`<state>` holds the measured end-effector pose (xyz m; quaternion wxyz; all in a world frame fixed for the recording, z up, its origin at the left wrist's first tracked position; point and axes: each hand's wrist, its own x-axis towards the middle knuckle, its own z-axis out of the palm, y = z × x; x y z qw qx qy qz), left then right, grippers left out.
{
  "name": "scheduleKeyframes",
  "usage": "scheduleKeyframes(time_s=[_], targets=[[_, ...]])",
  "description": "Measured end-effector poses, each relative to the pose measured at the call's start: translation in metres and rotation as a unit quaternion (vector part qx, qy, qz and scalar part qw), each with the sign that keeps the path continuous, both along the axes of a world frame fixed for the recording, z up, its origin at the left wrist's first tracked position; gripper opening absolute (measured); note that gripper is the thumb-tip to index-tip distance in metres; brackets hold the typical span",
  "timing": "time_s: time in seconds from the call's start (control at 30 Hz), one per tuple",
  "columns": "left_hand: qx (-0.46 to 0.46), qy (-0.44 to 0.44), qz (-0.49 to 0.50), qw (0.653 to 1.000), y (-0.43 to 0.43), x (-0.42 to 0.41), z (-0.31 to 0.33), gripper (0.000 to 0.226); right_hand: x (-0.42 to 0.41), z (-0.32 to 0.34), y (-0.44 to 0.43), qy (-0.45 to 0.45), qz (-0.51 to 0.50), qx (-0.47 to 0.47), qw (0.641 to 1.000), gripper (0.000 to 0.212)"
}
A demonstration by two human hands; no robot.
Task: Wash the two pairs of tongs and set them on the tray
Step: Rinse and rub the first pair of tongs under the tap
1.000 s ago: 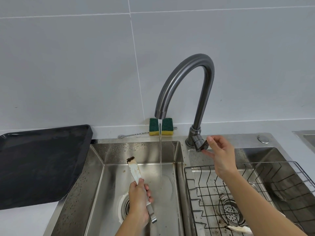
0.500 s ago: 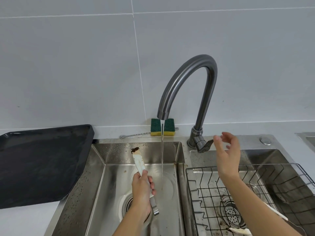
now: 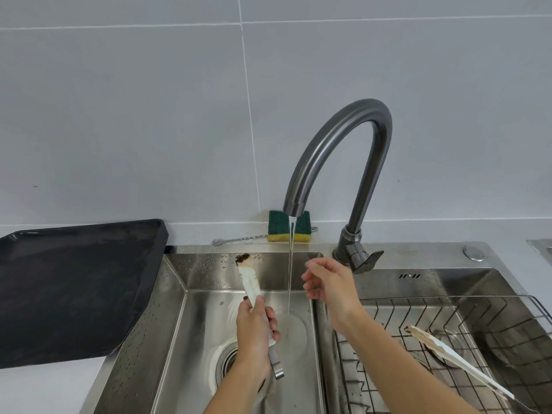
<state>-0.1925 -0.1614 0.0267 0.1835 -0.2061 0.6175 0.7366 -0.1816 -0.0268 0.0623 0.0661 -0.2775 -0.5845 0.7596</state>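
From the head view, left of the tap [image 3: 343, 150] and its stream [image 3: 290, 264], the left hand [image 3: 254, 327] grips the soiled tongs [image 3: 249, 279], dirty tip up. Right of the stream, the right hand [image 3: 331, 288] is relaxed and holds nothing. The second tongs [image 3: 448, 354] lie in the wire rack [image 3: 493, 318] right of the tap. The black tray [image 3: 74, 288] sits far left on the worktop [image 3: 44, 389].

View: one wide-angle camera worn on the head, above the near edge of the sink [image 3: 143, 339].
Facing: forward and down, toward the tiled wall [image 3: 149, 115] on the far side.
Nearness: close; the faucet [image 3: 367, 110] stands mid-frame and the basins run off the near edge.
Coverage: the tray [image 3: 74, 288] is cut at the left edge, the wire rack [image 3: 448, 297] at the right.
Lens: straight edges bow slightly toward the frame sides.
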Motion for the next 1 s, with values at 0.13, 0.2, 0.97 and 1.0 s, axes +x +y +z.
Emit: scheduleKeyframes(time_s=[0.13, 0.2, 0.97, 1.0], targets=[[0.013, 0.015, -0.023, 1.000, 0.007, 0.000, 0.011, 0.014, -0.007, -0.011, -0.003, -0.043, 0.013, -0.030, 0.999, 0.007], [0.022, 0.020, -0.032, 0.999, 0.012, 0.001, 0.014, 0.014, -0.010, -0.013, -0.003, -0.048, 0.025, -0.037, 0.998, 0.006], [0.014, 0.051, -0.092, 0.994, 0.033, 0.009, 0.026, 0.020, -0.005, -0.019, -0.014, -0.022, 0.169, -0.081, 0.982, 0.018], [0.015, 0.047, -0.089, 0.995, 0.033, 0.010, 0.026, 0.020, -0.004, -0.020, -0.015, -0.025, 0.167, -0.081, 0.982, 0.018]])
